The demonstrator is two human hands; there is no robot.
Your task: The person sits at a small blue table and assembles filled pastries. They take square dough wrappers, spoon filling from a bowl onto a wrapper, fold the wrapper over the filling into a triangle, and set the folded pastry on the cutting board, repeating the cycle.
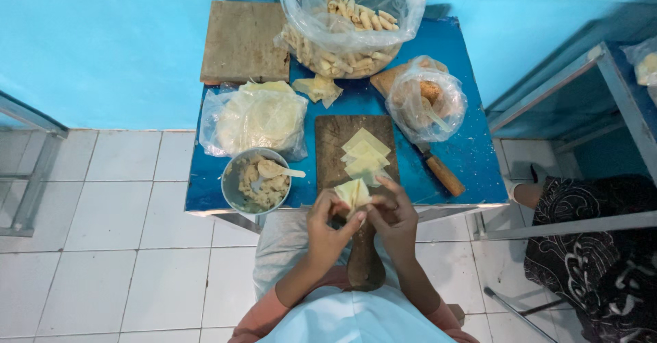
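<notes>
Both hands pinch one pale yellow wrapper (pixel 354 194), folded and slightly crumpled: left hand (pixel 328 230) fingers closed on its near-left edge, right hand (pixel 395 216) fingers closed on its right edge. Just beyond the fingertips, about four flat square wrappers (pixel 365 153) lie on one cutting board (pixel 342 144). One bowl (pixel 236 179) sits left of the fingers.

Bare forearms, salmon-pink sleeves pushed to the elbows, pale light-blue garment over the chest.

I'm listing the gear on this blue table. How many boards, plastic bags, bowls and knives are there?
Wooden boards: 3
Plastic bags: 3
Metal bowl: 1
Knife: 1
Total: 8
</notes>
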